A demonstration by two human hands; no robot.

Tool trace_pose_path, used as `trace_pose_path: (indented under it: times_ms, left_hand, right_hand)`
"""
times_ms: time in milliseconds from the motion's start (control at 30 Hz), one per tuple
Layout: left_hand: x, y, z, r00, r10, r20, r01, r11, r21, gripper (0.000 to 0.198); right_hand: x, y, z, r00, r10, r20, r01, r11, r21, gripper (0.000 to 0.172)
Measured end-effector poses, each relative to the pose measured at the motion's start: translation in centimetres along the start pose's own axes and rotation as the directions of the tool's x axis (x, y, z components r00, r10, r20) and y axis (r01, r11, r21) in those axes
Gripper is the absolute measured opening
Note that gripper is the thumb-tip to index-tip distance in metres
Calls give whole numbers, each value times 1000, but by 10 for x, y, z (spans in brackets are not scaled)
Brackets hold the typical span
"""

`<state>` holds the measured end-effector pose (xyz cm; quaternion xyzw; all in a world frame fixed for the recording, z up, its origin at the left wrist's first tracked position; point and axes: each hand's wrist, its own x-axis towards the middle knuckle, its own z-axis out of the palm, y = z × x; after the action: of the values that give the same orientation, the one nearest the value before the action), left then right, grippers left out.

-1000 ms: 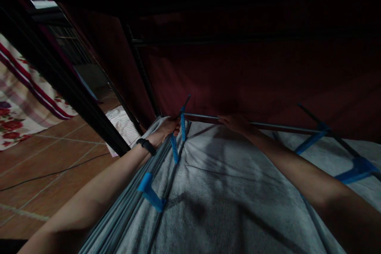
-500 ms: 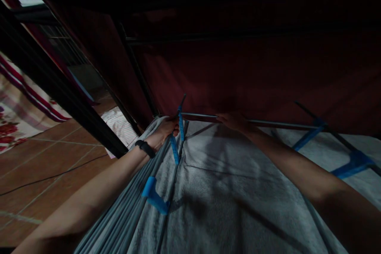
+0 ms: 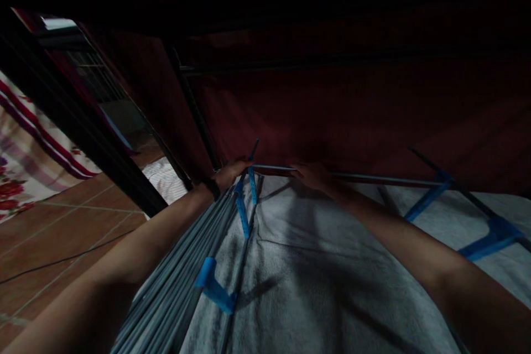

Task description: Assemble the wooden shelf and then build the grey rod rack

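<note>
A grey towel [image 3: 332,265] lies spread over a drying rack with grey rods [image 3: 178,287] and blue plastic joints [image 3: 213,287]. My left hand [image 3: 229,172], with a black wristband, grips the towel's far left corner at the rack's end rod [image 3: 373,178]. A little to the right, my right hand [image 3: 309,174] rests on the same far edge, fingers closed over towel and rod. Both arms reach forward across the rack. The scene is dim.
Dark red cloth [image 3: 352,110] hangs behind the rack. A black metal frame [image 3: 83,127] slants at the left. Brown floor tiles [image 3: 62,232] lie below left, with floral fabric [image 3: 16,171] and a white striped cloth [image 3: 166,180] on them.
My left hand has slid a little up and left along the far corner; the towel edge that hung there is now drawn in. My right hand shifted slightly left.
</note>
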<state>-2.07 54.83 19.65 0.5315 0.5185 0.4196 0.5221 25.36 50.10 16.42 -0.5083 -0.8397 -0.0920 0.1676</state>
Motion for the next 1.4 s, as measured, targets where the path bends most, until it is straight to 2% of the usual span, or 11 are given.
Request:
trace_pose_path:
  times_ms: [67,167,267,467,567,733,800,1100,1233,1400]
  left_hand:
    - [7,1,7,997,-47,54,43,996,76,26]
    - [12,-2,10,995,-70,68,56,980,191,20]
    - [16,-7,5,995,-52,83,29,966,255,20]
    - [16,-9,-1,992,-21,122,-17,953,302,21]
    - [9,-5,2,992,3,125,-39,955,294,23]
    - [1,0,10,992,-57,109,20,948,317,19]
    - [0,0,13,994,-45,102,12,952,306,18]
    - [8,-3,13,995,-12,97,-18,953,303,18]
    - [14,-9,9,996,6,90,-31,961,276,19]
    - [9,-12,6,985,1,170,-41,971,235,9]
  right_hand:
    - [7,-8,0,1000,-3,11,3,1000,-23,39]
    - [18,-20,1,996,4,86,1,998,-62,39]
    - [27,-28,3,986,26,165,-13,997,-78,37]
    - [30,-29,2,979,72,191,-51,992,-114,37]
    - [30,-26,1,977,84,198,-68,994,-84,39]
    - [32,-19,5,974,125,187,-127,992,0,43]
    - [33,-17,7,973,131,191,-139,990,29,42]
    - [36,-18,-3,977,58,206,-89,985,146,37]
    - [35,-16,3,981,75,179,-97,988,122,38]
    - [30,-20,6,981,110,158,-120,991,56,44]
